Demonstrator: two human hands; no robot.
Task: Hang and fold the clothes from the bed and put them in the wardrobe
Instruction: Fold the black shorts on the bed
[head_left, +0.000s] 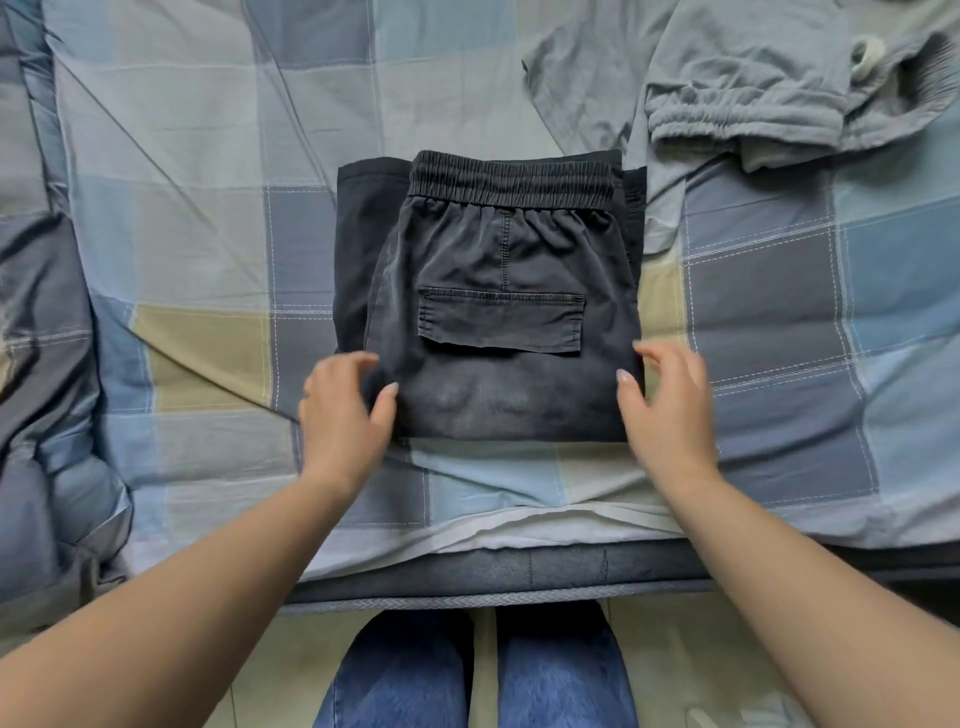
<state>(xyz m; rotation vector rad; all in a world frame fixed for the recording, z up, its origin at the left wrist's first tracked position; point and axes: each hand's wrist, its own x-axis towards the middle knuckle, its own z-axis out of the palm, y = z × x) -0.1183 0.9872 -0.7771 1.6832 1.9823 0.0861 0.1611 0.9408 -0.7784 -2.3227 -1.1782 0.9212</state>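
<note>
plainly, the dark trousers (498, 312) lie folded into a thick square near the front edge of the bed (208, 234), waistband away from the person and the flap pocket facing up, with a darker folded layer showing along the far-left side. the left hand (345, 410) sits at the near-left corner of the stack, fingers loosely curved and spread, thumb tip just touching or just over the cloth; i cannot tell that it has actually taken hold. the right hand (667, 405) is at the near-right corner in much the same way, fingers relaxed and apart, blurred by motion, pinching nothing that can be seen. so each grip reads as spread, not closed on the fabric. the cloth looks like soft washed cotton: limp, moderately light, not slippery, nothing fragile about it, but several layers will slide and sag apart if lifted by one edge. in my judgement the safest hold is from both sides at once, fingers slid under the bottom layer and thumbs pressing on top, so the stack moves as one flat bundle toward the wardrobe, which is out of view. a pile of grey clothes (753, 88) lies at the far right of the bed, unfolded, apart from the trousers, so more of the task remains.
</note>
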